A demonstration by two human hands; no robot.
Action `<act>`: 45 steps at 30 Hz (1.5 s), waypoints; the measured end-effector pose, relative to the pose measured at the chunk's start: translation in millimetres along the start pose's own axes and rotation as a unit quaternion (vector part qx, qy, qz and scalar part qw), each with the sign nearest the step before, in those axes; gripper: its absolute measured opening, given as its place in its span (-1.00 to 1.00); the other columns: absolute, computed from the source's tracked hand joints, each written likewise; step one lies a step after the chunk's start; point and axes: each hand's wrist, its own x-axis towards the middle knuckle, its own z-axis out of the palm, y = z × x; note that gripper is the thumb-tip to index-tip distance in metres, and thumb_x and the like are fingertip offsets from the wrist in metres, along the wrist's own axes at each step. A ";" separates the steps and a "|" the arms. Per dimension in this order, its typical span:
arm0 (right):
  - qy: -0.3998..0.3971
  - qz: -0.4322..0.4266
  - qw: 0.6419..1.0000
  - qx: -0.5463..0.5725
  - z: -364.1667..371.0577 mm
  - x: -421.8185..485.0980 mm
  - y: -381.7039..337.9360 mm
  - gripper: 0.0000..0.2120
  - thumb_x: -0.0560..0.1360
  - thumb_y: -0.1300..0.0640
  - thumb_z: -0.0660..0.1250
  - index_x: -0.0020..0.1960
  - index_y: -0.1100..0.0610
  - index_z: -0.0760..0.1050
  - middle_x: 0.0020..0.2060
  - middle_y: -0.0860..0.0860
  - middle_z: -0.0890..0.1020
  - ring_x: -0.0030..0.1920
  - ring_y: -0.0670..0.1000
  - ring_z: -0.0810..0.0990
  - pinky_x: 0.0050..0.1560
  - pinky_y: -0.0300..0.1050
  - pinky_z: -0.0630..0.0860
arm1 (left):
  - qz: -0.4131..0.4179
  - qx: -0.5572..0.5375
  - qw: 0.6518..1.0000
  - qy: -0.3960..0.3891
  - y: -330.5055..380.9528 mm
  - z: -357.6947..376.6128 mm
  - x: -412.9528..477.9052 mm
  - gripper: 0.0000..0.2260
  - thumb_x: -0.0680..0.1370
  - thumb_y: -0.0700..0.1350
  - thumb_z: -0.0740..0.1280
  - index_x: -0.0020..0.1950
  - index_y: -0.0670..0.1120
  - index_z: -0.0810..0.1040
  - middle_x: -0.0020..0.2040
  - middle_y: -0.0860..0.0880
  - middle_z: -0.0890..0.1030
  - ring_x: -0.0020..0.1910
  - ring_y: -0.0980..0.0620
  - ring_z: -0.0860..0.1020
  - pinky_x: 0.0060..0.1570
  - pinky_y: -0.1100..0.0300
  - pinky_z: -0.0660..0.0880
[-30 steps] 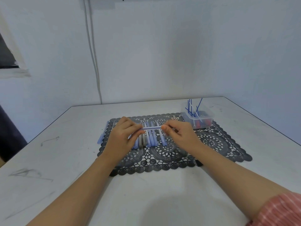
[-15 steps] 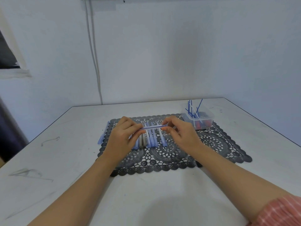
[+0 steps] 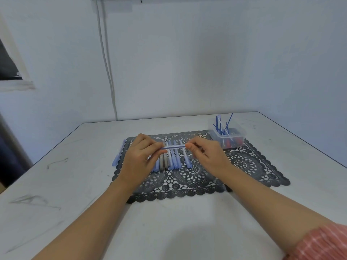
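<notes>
Little has shifted since a second ago: only the right fingers have re-set on the pen's end. At 9 o'clock the left hand (image 3: 139, 159) pinches one end of a slim, pale blue pen (image 3: 173, 147); the right hand (image 3: 206, 156) pinches the 3 o'clock end. The pen's long axis runs 9 to 3, just above a row of pens (image 3: 175, 162) lying 12 to 6 on the black lace mat (image 3: 253, 166). Both hands are equally near, so any pull or twist would likely follow that axis. A clear box (image 3: 238, 136) of refills stands at 2 o'clock.
</notes>
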 end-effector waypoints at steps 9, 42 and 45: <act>0.007 -0.024 1.000 0.003 0.1 -0.1 2.5 -0.78 0.53 0.02 0.20 -0.06 0.14 0.53 -0.41 -0.07 0.52 -0.41 -0.09 0.44 -0.37 -0.18 0.39 | 0.006 0.000 1.000 0.019 3.7 -0.7 1.7 -0.78 0.49 -0.12 0.34 -0.07 -0.28 0.64 -0.22 -0.09 0.61 -0.14 0.02 0.42 -0.14 0.24 0.42; -0.118 0.098 0.983 -0.104 12.4 -0.9 6.2 -0.75 0.56 0.08 0.23 0.20 0.07 0.53 -0.03 -0.04 0.61 -0.11 -0.12 0.48 -0.03 -0.21 0.42 | -0.247 0.085 0.965 0.004 -35.3 -11.6 -6.7 -0.82 0.44 -0.18 0.45 0.03 -0.12 0.67 -0.15 -0.06 0.60 -0.12 -0.05 0.50 -0.17 0.12 0.42; -0.147 0.085 0.976 -0.140 15.4 -1.1 5.7 -0.75 0.55 0.07 0.22 0.18 0.06 0.55 -0.06 0.00 0.60 -0.08 -0.07 0.48 0.00 -0.16 0.44 | -0.335 0.065 0.940 0.020 -40.3 -19.2 -5.6 -0.82 0.45 -0.11 0.44 0.03 -0.13 0.66 -0.15 -0.04 0.63 -0.14 -0.01 0.54 -0.09 0.14 0.43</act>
